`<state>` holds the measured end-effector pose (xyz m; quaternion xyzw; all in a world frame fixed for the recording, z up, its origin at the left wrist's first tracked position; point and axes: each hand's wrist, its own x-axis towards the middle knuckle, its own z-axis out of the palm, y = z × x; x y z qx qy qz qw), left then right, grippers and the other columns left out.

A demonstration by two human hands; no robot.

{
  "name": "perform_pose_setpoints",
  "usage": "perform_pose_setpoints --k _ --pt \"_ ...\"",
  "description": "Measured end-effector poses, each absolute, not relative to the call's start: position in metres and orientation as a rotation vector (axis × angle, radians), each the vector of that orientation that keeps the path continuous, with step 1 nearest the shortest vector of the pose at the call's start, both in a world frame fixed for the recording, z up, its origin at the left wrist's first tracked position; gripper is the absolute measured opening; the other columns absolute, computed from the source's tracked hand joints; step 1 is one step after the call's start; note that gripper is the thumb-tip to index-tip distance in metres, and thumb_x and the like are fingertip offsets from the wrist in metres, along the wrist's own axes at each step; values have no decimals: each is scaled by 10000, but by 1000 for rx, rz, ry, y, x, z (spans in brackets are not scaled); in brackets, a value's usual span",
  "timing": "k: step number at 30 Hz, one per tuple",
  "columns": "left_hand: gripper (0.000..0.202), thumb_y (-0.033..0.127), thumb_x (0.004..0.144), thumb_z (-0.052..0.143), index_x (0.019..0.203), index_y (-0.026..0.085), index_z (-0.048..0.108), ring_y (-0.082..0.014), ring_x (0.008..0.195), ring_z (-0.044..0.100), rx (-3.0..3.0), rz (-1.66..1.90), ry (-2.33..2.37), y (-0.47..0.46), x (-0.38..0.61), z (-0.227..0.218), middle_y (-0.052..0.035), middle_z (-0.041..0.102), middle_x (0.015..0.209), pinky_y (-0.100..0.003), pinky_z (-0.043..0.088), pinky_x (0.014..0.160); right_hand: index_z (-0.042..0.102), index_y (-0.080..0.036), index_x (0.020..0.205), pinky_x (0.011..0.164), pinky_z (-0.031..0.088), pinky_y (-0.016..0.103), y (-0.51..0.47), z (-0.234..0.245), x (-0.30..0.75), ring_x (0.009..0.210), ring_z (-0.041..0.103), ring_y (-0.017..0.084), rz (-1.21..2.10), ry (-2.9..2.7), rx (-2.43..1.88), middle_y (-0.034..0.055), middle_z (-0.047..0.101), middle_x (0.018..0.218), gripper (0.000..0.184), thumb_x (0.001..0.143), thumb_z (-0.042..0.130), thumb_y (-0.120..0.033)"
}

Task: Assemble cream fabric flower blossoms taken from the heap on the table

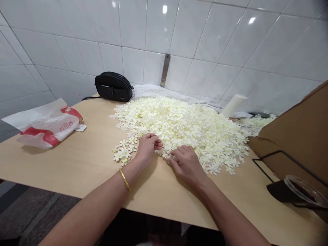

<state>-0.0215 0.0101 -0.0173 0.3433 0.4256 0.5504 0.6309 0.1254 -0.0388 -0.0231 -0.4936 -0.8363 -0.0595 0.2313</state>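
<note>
A broad heap of pale yellow-white artificial flower heads (176, 119) is spread over the wooden table. At its front edge my left hand (148, 147), with a gold bangle (124, 179) on the wrist, has thumb and forefinger pinched together. Whatever lies between those fingertips is too small to make out. My right hand (188, 165) rests against the front of the heap, palm down, fingers loosely bent and thumb a little apart from them; nothing shows in its grasp. Left of my left hand lies a small separate group of flower heads (125, 150).
A black pouch (112, 87) stands behind the heap's left side. A red and white plastic bag (51, 126) lies on the left. On the right are a cardboard box (297, 130), a black wire holder with a cup (294, 191), and a white cylinder (233, 105) by the tiled wall.
</note>
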Motion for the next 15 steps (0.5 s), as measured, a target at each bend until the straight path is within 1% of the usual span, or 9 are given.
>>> perform_pose_setpoints --k 4,7,12,15 --pt "71 115 621 525 610 148 463 -77 459 505 803 1279 960 11 -22 -20 -3 521 527 -209 421 480 533 -168 703 652 275 289 -41 -28 119 680 435 151 -139 -2363 -1315 31 531 659 156 792 409 -140" --pt "77 91 607 505 605 151 457 -75 437 490 799 1288 959 12 -20 -22 7 502 504 -209 410 463 530 -167 704 659 280 290 -41 -28 118 681 432 150 -104 -2332 -1310 30 527 668 158 800 404 -159" --pt "83 83 599 490 600 156 450 -72 436 482 780 1298 964 12 -20 -21 15 489 501 -203 402 463 556 -162 815 672 282 303 -43 -27 114 721 437 171 -141 -2349 -1253 49 537 713 130 780 437 -201" --pt "86 80 597 487 600 156 447 -70 445 485 769 1313 963 10 -23 -17 13 495 514 -200 404 470 556 -160 820 674 279 307 -43 -27 109 725 436 174 -165 -2391 -1274 50 538 710 136 780 440 -219"
